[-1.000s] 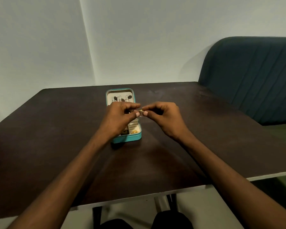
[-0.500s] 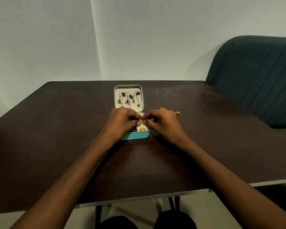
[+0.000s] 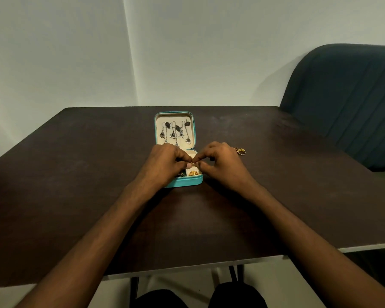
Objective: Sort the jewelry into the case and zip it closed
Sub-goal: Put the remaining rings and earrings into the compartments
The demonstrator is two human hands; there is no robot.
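A teal jewelry case [image 3: 183, 182] lies open in the middle of the dark table [image 3: 76, 174]. Its cream lid [image 3: 159, 121] holds several dark dangling earrings [image 3: 176, 132]. A round gold piece [image 3: 193, 173] sits in a front compartment. My left hand [image 3: 165, 165] and my right hand [image 3: 220, 165] meet over the case's base, fingertips pinched together on a tiny gold piece [image 3: 192, 162]. Most of the base is hidden under my hands. A gold ring [image 3: 241, 151] lies on the table just right of my right hand.
A dark teal upholstered seat back [image 3: 347, 103] stands beyond the table's right edge. Pale walls rise behind the table. The table's near edge [image 3: 209, 262] runs above my lap.
Both hands have lowered from above the case down onto its base, still pinching the small gold piece. The view shifted, so the open lid and the gold ring on the table now show.
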